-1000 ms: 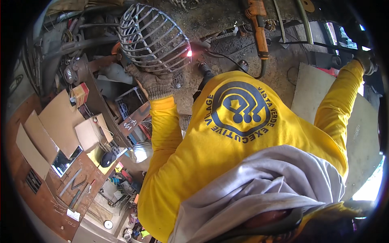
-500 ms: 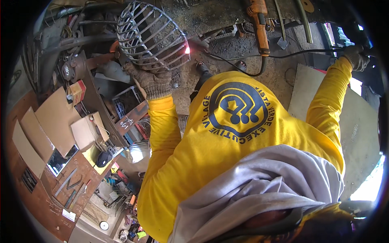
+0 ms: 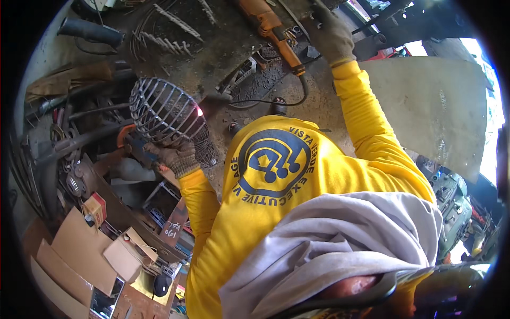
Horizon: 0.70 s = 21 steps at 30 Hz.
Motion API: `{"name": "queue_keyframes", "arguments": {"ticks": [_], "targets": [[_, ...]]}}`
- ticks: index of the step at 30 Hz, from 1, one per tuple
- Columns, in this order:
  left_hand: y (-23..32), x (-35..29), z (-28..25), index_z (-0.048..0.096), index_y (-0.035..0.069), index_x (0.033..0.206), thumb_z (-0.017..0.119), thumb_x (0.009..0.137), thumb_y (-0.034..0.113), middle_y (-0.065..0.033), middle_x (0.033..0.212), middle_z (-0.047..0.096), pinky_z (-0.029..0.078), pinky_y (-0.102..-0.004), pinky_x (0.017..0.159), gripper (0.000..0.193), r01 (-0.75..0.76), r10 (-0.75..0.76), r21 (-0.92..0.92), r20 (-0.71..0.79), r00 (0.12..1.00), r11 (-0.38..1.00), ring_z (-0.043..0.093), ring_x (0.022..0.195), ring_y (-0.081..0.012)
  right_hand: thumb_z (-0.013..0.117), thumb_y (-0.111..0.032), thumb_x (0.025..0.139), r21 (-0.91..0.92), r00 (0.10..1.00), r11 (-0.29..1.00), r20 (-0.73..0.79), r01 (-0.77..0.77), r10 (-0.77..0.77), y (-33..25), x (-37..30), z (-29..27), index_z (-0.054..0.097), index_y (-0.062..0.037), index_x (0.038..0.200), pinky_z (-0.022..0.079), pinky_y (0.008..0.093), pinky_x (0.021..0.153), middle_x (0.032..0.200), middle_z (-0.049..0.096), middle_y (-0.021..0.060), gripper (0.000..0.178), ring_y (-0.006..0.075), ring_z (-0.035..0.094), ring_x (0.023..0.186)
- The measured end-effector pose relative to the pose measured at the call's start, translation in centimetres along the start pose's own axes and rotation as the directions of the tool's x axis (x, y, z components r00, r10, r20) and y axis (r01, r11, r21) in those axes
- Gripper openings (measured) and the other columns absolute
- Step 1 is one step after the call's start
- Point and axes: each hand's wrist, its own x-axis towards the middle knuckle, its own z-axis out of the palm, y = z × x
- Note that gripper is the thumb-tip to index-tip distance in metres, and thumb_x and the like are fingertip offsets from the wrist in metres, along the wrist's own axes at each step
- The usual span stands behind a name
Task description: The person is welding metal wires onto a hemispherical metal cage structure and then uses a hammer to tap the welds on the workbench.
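A dome-shaped cage of bare metal rods point(image 3: 159, 106) stands left of centre, with a spot on its right rim glowing pinkish red. My left hand point(image 3: 178, 157), in a knitted work glove, is closed at the cage's near lower edge; the cage partly hides its fingertips. On the far side, my right hand point(image 3: 332, 37), also gloved, reaches over the bench edge beside a long metal strip point(image 3: 292, 16). Its fingers are dark and blurred, so whatever they hold cannot be made out. An orange power tool point(image 3: 273, 32) with a black cord lies left of that hand.
A dark workbench point(image 3: 223, 42) bears metal rods and twisted bars. A large pale sheet point(image 3: 430, 101) leans at right. Cardboard pieces point(image 3: 85, 244) and a small box point(image 3: 94, 209) are at lower left. Bundled wire point(image 3: 204, 151) lies beside the cage; the tool's cord crosses near my feet.
My right hand has swung from the far right to the bench edge near the orange tool. The view has turned, and the cage with my left hand now appears lower and farther left.
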Motion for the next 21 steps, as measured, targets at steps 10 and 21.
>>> {"name": "queue_keyframes", "arguments": {"ticks": [10,21], "targets": [[-1.3,4.2,-2.6,0.065,0.015,0.107,0.068,0.079,0.054,0.0031,0.074,0.065,0.057,-0.0428,0.070,0.048,0.200,-0.191,-0.153,0.070,0.979,0.968,0.056,0.058,-0.0102,0.063,-0.020,0.084,-0.546,0.653,0.660,0.750,0.517,0.108,16.3,-0.2,7.4,0.067,0.0000,0.105,0.052,0.0353,0.080,0.089,0.068,0.0183,0.029,0.0290,0.067,0.091],[0.9,5.5,-4.5,0.061,0.012,0.091,0.068,0.084,0.041,0.0041,0.074,0.057,0.046,-0.0260,0.053,0.030,0.491,-0.486,-0.061,0.085,0.870,0.869,0.053,0.060,-0.0074,0.059,-0.019,0.088,-0.414,0.921,0.832,-0.044,-0.369,0.386,-1.9,0.0,-0.3,0.061,-0.0119,0.120,0.052,0.0372,0.073,0.094,0.069,0.0142,0.033,0.0282,0.067,0.088]]}}
